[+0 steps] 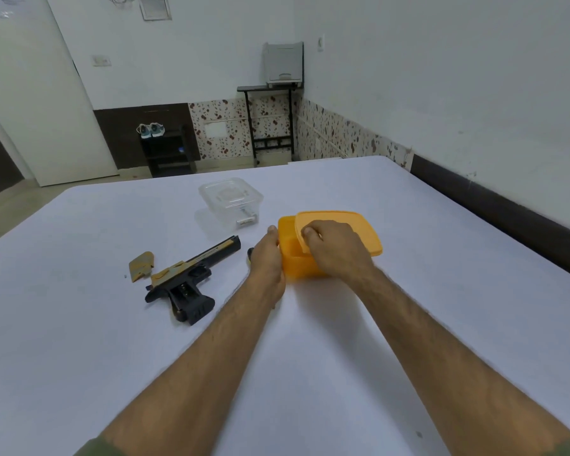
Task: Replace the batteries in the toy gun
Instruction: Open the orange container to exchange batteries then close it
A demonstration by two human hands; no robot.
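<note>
Your left hand (268, 264) presses flat against the orange box (297, 258); your right hand (334, 248) pinches its tilted lid (352, 230). The toy gun (185, 278) lies left of your hands on the counter (79, 340).

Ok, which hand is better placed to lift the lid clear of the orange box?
Probably the right hand: it already grips the orange lid, which sits tilted with its near edge raised. The left hand rests against the orange box, well placed to steady it.
</note>
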